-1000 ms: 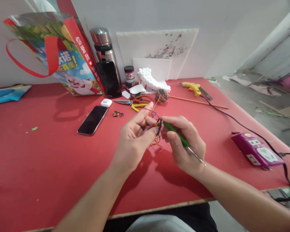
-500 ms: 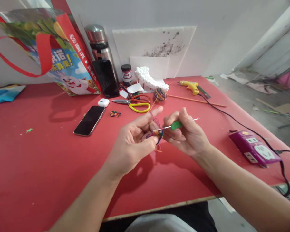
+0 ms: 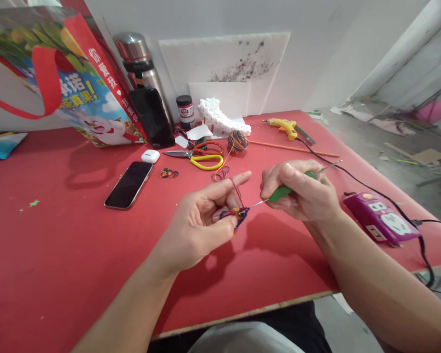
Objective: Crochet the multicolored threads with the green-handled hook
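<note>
Hands apart, each occupied. Left hand point(image 3: 202, 228) pinches the multicoloured yarn piece point(image 3: 238, 214) between thumb and fingers, above the counter point(image 3: 77, 264); 1 strand point(image 3: 236, 189) runs from its extended index finger to the piece. Right hand point(image 3: 303, 191) grips the green handle of the hook point(image 3: 281, 192), metal tip at the piece's right edge. Beyond: loose yarn loops point(image 3: 221, 173), scissors point(image 3: 208, 162), yarn ball point(image 3: 238, 142). Left of these: 1 flat phone point(image 3: 129, 185), 1 upright phone point(image 3: 152, 117) before the flask point(image 3: 134, 47). Right: power strip point(image 3: 382, 218); farther back, glue gun point(image 3: 284, 127).

Soft, moderate light casts diffuse shadows on the red table point(image 3: 77, 260), with stretching toward the frame's edges.
</note>
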Demonstrator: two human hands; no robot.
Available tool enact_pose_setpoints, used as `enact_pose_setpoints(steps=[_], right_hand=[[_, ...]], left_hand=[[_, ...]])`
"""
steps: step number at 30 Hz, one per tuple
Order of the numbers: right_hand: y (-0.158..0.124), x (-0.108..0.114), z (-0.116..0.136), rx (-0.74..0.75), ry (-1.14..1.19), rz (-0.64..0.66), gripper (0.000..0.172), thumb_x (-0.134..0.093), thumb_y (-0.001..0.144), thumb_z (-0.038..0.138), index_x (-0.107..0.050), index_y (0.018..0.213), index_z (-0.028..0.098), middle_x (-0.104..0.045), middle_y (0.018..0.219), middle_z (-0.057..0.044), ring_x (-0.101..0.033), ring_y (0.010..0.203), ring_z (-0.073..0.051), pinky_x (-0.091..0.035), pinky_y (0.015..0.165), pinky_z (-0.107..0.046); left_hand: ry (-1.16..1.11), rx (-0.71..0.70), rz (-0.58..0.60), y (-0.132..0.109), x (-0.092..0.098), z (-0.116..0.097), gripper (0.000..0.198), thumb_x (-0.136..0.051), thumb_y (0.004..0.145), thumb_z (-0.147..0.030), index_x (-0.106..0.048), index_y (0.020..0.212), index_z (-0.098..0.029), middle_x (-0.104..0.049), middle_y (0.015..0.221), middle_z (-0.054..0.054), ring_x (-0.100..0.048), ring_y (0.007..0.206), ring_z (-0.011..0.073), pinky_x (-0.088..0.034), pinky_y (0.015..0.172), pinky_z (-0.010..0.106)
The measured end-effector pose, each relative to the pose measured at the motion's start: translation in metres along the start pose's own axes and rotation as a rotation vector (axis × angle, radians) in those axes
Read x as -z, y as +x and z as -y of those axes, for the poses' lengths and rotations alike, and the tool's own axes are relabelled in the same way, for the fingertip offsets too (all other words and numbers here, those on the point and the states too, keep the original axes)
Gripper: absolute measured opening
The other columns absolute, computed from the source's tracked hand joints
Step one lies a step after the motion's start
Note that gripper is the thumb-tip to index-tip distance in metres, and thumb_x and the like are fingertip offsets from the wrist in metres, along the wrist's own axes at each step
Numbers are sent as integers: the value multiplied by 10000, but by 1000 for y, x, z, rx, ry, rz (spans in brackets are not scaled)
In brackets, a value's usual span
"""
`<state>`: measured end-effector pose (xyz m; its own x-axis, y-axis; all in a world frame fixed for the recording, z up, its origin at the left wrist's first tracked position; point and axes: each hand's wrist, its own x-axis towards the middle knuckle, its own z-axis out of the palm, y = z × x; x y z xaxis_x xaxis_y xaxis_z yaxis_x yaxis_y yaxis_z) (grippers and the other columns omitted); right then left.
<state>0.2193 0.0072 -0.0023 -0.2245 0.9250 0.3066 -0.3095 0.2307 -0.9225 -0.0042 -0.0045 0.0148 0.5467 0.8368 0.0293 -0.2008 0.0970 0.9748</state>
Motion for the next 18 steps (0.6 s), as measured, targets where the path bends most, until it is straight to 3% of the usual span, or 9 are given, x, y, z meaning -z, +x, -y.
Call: enact_pose_setpoints(steps=[12, 18], right_hand=[[-1, -12, 6, 25, -46, -176, 424, -883, 883, 553, -852, 698, 173, -537, 484, 10, -365, 382, -61, -187, 383, -231], [-2, -15, 9, 57, -124, -208, 419, -888, 872, 565, -853, 684, 192, -586, 498, -6, -387, 383, -76, -216, 366, -245]], left_hand=[[-106, -1, -40, -1, 1, 4, 544, -757, 896, -130, -795, 1396, -340, -552, 866, -13, -516, 730, 107, -538, 687, 255], [-6, -16, -77, 0, -2, 0, 579, -762, 869, -129, -772, 1428, -279, -552, 871, -13, -531, 725, 92, -501, 672, 221]])
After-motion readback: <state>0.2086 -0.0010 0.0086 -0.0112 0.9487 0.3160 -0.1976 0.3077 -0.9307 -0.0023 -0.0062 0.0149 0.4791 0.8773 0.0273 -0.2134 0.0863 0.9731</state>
